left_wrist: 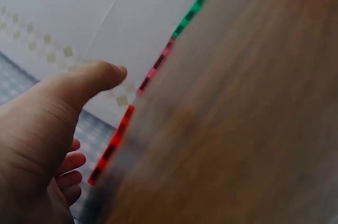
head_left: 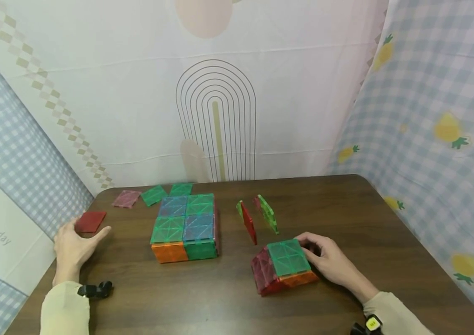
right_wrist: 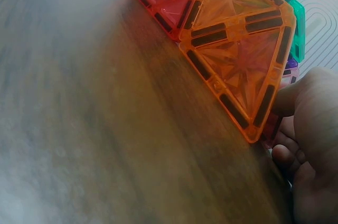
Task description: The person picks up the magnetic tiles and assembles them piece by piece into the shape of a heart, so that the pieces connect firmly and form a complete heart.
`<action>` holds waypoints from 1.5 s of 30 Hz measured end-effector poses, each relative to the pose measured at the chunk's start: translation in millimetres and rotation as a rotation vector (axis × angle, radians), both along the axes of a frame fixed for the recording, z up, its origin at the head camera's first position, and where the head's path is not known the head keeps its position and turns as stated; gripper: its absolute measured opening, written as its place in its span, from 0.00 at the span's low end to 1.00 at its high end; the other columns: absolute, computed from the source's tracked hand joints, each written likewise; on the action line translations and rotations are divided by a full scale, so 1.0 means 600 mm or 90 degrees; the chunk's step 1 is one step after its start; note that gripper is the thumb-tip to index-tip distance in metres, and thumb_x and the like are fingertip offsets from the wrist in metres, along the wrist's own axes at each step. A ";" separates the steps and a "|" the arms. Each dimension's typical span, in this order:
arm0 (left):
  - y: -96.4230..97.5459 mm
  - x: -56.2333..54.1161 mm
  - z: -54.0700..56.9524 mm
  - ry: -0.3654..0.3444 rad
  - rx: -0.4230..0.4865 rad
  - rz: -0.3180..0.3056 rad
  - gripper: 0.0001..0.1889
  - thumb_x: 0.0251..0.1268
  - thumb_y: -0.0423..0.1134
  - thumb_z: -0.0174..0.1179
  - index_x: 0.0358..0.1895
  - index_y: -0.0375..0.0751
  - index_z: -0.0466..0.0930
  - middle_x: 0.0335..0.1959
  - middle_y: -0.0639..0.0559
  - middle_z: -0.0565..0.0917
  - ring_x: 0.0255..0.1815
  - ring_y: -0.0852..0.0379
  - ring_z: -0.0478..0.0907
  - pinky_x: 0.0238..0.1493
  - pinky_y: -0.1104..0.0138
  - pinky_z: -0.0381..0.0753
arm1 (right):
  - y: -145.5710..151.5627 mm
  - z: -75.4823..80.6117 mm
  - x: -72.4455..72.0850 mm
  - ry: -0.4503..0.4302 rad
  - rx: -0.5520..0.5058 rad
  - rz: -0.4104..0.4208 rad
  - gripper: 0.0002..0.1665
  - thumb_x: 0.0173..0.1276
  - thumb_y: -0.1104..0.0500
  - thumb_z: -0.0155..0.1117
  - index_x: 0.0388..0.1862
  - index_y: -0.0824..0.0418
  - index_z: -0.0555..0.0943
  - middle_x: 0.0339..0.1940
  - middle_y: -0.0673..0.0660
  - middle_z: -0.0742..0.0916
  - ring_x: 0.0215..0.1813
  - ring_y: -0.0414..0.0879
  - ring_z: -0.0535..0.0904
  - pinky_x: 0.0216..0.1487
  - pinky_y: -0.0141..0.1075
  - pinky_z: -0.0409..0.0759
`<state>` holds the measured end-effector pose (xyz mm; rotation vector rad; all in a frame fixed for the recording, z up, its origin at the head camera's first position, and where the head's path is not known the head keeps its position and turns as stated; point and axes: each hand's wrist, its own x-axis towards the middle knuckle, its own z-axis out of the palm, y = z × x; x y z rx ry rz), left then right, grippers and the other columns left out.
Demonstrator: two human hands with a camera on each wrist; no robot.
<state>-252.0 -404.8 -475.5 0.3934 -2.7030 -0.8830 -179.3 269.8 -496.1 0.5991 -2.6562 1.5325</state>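
Observation:
My left hand (head_left: pixel 73 246) rests at the table's left edge beside a flat red magnetic tile (head_left: pixel 91 222). Its thumb stands apart from the fingers, and nothing shows between them. At right, my right hand (head_left: pixel 330 258) grips the right rear side of a small block built of magnetic tiles (head_left: pixel 289 257), green on top with dark red and orange slanting sides. In the right wrist view, orange triangular tiles (right_wrist: pixel 237 65) face the camera, the thumb lies against the block's side and the fingers curl behind it. The fingertips' exact contact is partly hidden.
A larger box of magnetic tiles (head_left: pixel 184 228) stands left of centre. Loose green tiles (head_left: pixel 154 195) and a pink tile (head_left: pixel 126 198) lie behind it. Between the builds, red and green tiles (head_left: pixel 248 223) and a light green tile pair (head_left: pixel 267 214) stand on edge. Curtains surround the wooden table (head_left: pixel 228 298).

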 end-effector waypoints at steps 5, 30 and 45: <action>-0.013 0.003 -0.011 -0.010 -0.034 -0.018 0.56 0.71 0.62 0.70 0.82 0.17 0.58 0.80 0.15 0.62 0.82 0.17 0.53 0.80 0.25 0.52 | 0.001 0.002 0.000 -0.006 0.001 -0.005 0.11 0.84 0.63 0.67 0.58 0.50 0.88 0.45 0.48 0.90 0.38 0.43 0.80 0.38 0.36 0.80; -0.004 -0.004 -0.017 -0.078 -0.064 0.037 0.66 0.66 0.75 0.69 0.88 0.27 0.51 0.79 0.13 0.59 0.79 0.11 0.51 0.69 0.19 0.53 | -0.003 -0.003 -0.002 -0.007 -0.002 0.002 0.11 0.84 0.62 0.67 0.57 0.50 0.89 0.46 0.48 0.91 0.39 0.44 0.82 0.39 0.36 0.81; 0.011 -0.029 -0.024 -0.024 -0.094 0.023 0.51 0.64 0.76 0.70 0.74 0.34 0.78 0.76 0.19 0.70 0.71 0.16 0.61 0.61 0.24 0.58 | 0.001 -0.002 -0.001 0.005 0.002 0.000 0.12 0.85 0.62 0.67 0.59 0.49 0.89 0.47 0.47 0.91 0.39 0.44 0.82 0.39 0.36 0.81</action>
